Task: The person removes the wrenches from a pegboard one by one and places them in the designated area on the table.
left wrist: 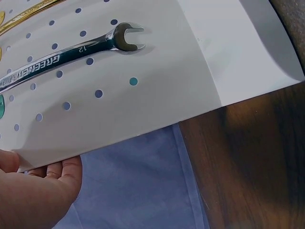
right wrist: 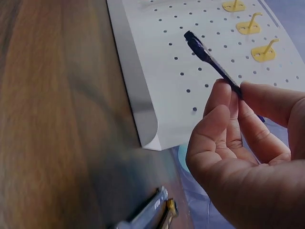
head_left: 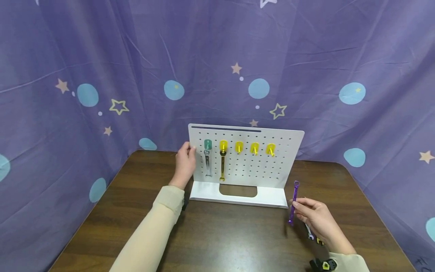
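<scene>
A white pegboard (head_left: pixel 251 166) stands upright on the table, and my left hand (head_left: pixel 185 162) grips its left edge, thumb in front and fingers behind. Between the thumb and fingertips of my right hand (head_left: pixel 314 217) a purple wrench (head_left: pixel 294 202) is pinched, ring end up, just right of the board. On the green hook (head_left: pixel 208 144) hangs a silver wrench (left wrist: pixel 62 59). A gold wrench (head_left: pixel 222 166) hangs from the yellow hook beside it. Several more yellow hooks (head_left: pixel 255 148) on the board carry nothing.
Below my right hand lie a silver wrench (head_left: pixel 309 232) and a yellow wrench (head_left: pixel 319 240) on the brown wooden table (head_left: pixel 231 234), partly hidden by the hand. A purple curtain (head_left: pixel 210 49) with stars and dots hangs behind the table.
</scene>
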Demonstrator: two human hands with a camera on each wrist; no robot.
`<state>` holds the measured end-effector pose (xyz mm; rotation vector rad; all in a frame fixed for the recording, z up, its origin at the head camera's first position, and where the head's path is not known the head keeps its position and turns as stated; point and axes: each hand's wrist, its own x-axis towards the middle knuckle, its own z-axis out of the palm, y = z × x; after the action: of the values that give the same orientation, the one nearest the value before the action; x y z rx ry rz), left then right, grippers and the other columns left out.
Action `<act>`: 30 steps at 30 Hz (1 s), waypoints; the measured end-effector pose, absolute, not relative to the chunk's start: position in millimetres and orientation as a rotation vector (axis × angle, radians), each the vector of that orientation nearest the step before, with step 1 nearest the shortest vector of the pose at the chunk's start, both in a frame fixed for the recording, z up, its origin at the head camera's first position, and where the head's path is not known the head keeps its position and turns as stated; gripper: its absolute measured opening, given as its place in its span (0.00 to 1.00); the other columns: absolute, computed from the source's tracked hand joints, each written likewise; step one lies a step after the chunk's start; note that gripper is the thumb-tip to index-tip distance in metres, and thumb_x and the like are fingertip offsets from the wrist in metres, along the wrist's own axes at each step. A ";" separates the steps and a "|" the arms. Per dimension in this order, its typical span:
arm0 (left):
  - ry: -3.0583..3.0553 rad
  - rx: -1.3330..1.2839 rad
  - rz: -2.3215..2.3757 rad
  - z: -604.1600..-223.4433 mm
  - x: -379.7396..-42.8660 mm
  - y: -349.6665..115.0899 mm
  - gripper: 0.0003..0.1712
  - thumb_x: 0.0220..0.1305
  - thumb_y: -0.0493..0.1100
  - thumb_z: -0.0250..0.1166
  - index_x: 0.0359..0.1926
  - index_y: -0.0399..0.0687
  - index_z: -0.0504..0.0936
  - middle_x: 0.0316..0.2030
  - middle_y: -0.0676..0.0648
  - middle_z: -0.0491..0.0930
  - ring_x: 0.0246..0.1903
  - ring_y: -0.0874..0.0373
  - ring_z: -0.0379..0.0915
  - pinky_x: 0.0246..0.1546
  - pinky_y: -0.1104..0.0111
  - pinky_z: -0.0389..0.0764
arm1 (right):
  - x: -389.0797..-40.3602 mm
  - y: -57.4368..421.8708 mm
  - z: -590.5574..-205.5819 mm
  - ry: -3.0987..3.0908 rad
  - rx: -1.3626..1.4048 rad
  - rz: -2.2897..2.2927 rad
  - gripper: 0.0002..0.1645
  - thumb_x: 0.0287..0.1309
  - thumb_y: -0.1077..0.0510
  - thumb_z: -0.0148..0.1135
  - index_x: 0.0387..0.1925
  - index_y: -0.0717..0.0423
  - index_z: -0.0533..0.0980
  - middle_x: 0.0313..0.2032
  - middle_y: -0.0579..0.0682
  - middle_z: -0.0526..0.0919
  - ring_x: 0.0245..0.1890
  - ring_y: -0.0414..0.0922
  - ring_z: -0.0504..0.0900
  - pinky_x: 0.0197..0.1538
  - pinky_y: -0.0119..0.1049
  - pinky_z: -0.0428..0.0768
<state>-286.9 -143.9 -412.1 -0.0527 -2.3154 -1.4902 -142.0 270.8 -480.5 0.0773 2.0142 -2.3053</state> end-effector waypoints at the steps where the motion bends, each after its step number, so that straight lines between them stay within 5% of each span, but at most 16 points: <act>1: -2.319 -0.050 -1.492 -412.6 -287.0 -144.2 0.09 0.81 0.39 0.51 0.45 0.37 0.74 0.44 0.36 0.80 0.41 0.46 0.74 0.42 0.53 0.76 | -141.4 272.0 -481.0 2.013 0.078 -2.307 0.12 0.67 0.69 0.62 0.47 0.78 0.78 0.39 0.55 0.86 0.35 0.43 0.82 0.42 0.38 0.83; 30: -2.313 -0.050 -1.498 -412.3 -287.5 -144.0 0.09 0.80 0.39 0.52 0.43 0.37 0.73 0.42 0.36 0.80 0.39 0.46 0.72 0.40 0.54 0.75 | -133.0 289.2 -485.3 2.048 0.166 -2.271 0.11 0.68 0.68 0.62 0.47 0.76 0.78 0.40 0.54 0.86 0.35 0.43 0.81 0.41 0.36 0.83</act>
<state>-287.5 -144.0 -412.3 -0.0505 -2.3125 -1.4983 -133.0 289.2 -485.3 0.1662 2.0480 -2.2710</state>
